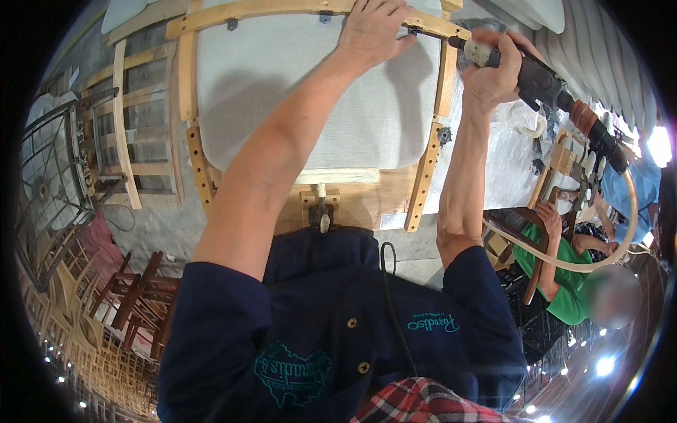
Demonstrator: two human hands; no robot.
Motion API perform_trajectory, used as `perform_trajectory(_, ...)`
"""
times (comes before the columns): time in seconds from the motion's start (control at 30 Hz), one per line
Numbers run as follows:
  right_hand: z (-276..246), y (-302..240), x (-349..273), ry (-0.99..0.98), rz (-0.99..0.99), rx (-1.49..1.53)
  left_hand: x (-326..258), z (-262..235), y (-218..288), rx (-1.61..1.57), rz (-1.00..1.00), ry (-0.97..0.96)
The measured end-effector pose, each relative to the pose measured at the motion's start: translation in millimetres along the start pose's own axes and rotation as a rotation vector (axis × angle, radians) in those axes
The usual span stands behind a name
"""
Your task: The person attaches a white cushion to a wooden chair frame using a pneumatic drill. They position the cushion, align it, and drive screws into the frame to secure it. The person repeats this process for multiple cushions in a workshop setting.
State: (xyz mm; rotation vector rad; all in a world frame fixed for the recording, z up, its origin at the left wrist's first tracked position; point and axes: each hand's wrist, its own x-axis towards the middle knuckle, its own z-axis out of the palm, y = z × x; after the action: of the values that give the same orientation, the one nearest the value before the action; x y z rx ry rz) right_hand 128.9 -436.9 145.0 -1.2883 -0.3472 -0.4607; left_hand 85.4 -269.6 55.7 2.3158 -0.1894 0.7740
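Observation:
A pale grey upholstered panel (310, 99) lies inside a light wooden frame (265, 9) in front of me. My left hand (374, 32) is at the far rail, fingers over the wood and thumb spread on the near side. My right hand (497, 74) is wrapped round a black power screwdriver (539, 81) with a hose at its rear. The tool's tip points left, close to the frame's far right corner. Small dark brackets (326, 17) sit along the far rail. At the near edge, a toggle clamp (323, 211) stands on a wooden board (377, 201).
Drilled wooden strips (423, 173) flank the panel. A pale hose (631, 218) loops down on the right. Beyond it, a person in a green shirt (564, 289) handles wooden parts. Slatted wood (127, 127), a black metal frame (53, 162) and stacked dark chairs (141, 299) stand left.

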Motion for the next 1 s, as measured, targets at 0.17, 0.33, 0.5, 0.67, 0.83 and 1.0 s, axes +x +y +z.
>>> perform_trajectory(0.17, -8, 8, 3, -0.059, -0.079, -0.082, 1, 1, 1, 0.012, -0.005, -0.005)
perform_trajectory(0.33, -5, 10, 2, -0.081, -0.092, -0.069, 0, 3, 0, 0.032, 0.005, -0.014)
perform_trajectory(0.5, -5, 17, 2, -0.228, -0.369, -0.478, 0, 5, 1, 0.055, 0.001, -0.025)
perform_trajectory(0.67, -10, 19, 13, -0.443, -0.541, -0.928, 3, 9, -10, 0.109, 0.025, -0.122)
perform_trajectory(0.83, 23, 3, 4, -0.055, 0.154, -0.092, 10, 12, -24, 0.063, 0.092, -0.156)
perform_trajectory(1.0, 30, 0, 0, -0.022, 0.136, -0.280, 12, 20, -37, 0.016, 0.206, -0.098)
